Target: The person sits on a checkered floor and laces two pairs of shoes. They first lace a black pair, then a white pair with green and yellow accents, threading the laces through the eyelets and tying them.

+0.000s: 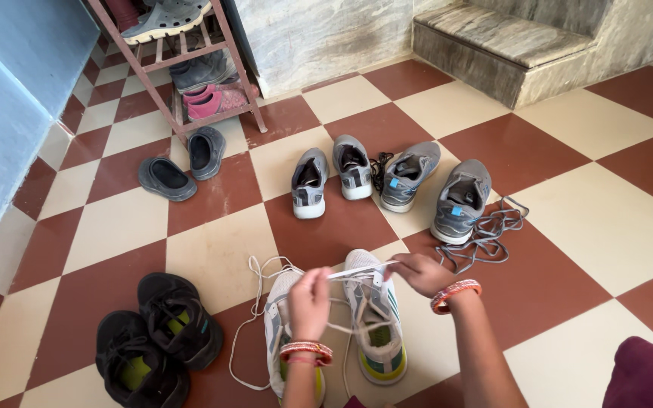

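We pinch a flat white lace (pixel 357 272) taut between our left hand (pixel 310 302) and right hand (pixel 421 272), above mesh-knit white sneakers (pixel 376 325).

Floor (pixel 606 227): checkered tiles, red-brown and cream. On it: a pair of white sneakers (pixel 376 325) nearest the camera, white lace trailing left; a black pair (pixel 156 340) at lower left; two grey pairs (pixel 387 177) mid-floor, loose grey laces (pixel 485 238) beside the right one; dark clogs (pixel 183 166) near a metal shoe rack (pixel 183 57).
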